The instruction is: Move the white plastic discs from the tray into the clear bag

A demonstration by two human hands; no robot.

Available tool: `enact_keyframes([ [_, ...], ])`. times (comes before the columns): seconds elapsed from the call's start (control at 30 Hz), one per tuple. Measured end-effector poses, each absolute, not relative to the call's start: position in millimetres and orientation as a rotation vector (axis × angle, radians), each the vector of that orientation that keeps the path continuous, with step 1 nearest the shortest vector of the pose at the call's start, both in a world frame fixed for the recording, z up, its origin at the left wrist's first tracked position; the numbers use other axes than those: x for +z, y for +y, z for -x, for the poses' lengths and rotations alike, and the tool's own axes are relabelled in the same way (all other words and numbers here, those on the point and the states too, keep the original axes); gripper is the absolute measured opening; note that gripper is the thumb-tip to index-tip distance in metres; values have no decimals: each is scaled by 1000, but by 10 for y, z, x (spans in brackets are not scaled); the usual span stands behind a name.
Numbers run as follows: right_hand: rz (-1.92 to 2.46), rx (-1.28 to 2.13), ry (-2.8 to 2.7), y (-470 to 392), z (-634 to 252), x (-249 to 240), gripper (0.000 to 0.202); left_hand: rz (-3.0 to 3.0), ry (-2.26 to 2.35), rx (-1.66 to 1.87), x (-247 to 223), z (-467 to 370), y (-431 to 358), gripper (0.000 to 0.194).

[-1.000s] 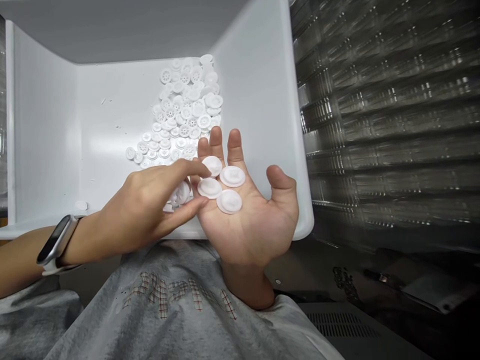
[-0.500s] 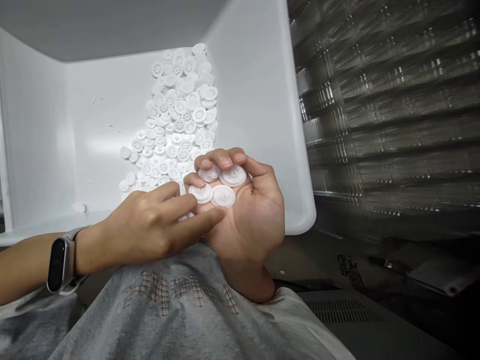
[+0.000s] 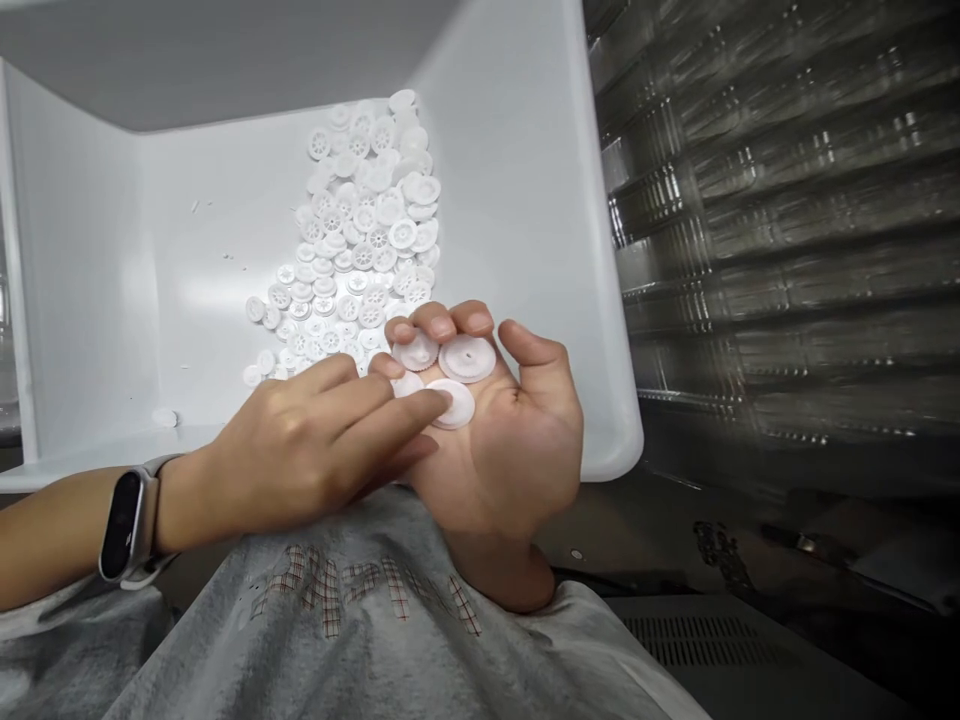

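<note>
My right hand (image 3: 517, 430) is palm up in front of the bin, its fingers curled around several round white toothed gears (image 3: 466, 358). Its thumb stands apart on the right. My left hand (image 3: 315, 435), a band on its wrist, reaches in from the left, palm down. One of its fingertips touches the lower gear (image 3: 459, 408) in the right palm, and it grips nothing visible. Its fingers partly cover another gear beside this one. Beyond both hands, a heap of white gears (image 3: 360, 230) lies in the white bin (image 3: 619, 400).
A lone white piece (image 3: 165, 417) lies at the bin's near left, with small white scraps (image 3: 196, 206) farther back. Rows of shiny, clear packaging (image 3: 795, 230) are on the right. A dark grey vented surface (image 3: 697, 640) is at the lower right.
The left fingertip has moved up from the palm below the gears onto the lower gear. My right thumb has spread away from the fingers. The whole view has shifted slightly.
</note>
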State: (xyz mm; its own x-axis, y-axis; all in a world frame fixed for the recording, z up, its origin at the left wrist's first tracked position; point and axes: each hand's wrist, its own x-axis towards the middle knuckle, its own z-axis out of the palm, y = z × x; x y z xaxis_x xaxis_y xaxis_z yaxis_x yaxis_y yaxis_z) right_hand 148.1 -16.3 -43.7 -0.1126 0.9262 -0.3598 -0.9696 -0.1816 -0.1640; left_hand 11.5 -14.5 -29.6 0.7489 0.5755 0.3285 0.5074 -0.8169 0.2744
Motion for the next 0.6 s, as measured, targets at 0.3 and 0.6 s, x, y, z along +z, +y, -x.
enact_keyframes([
  [0.3,608,1674,265,-158,-1492,-399,29,-2743,1059,507,-276,-270,-160,31],
  [0.6,660,1763,421,-149,-1523,-367,38,-2277,883,416,7,-123,-20,27],
])
